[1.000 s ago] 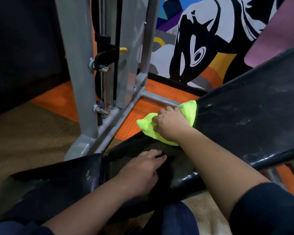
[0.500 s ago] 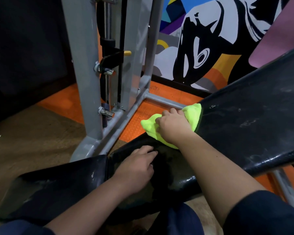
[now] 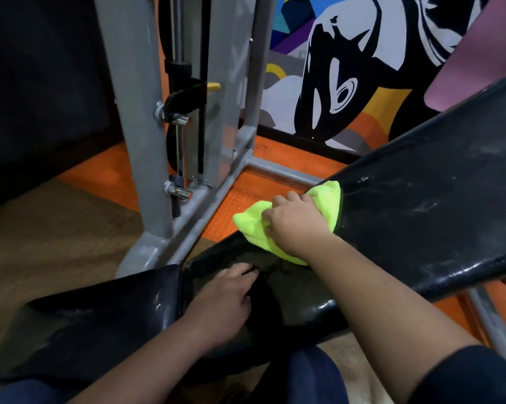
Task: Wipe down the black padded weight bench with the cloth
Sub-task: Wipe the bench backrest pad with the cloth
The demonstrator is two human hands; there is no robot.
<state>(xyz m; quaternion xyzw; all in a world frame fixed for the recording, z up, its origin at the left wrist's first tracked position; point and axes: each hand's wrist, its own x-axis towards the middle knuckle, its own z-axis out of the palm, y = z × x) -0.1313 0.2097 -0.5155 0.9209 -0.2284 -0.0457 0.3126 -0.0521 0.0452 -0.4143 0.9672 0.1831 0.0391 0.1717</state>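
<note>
Presently the right hand (image 3: 297, 225) grips the cloth (image 3: 327, 199) at the far edge of the inclined backrest pad (image 3: 421, 223), near its lower end; the left hand (image 3: 225, 298), fingers loosely curled and empty, rests there too. Smears upslope suggest wiping is incomplete; the seat pad (image 3: 100, 322) looks untouched

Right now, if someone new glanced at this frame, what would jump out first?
The neon yellow-green microfibre cloth at centre stands out most, gripped by the right hand against the far edge of the black padded weight bench. Behind it, top right, a bold multicoloured wall mural draws the eye. The left hand rests on the bench near the gap between seat and backrest, lower centre.
</note>
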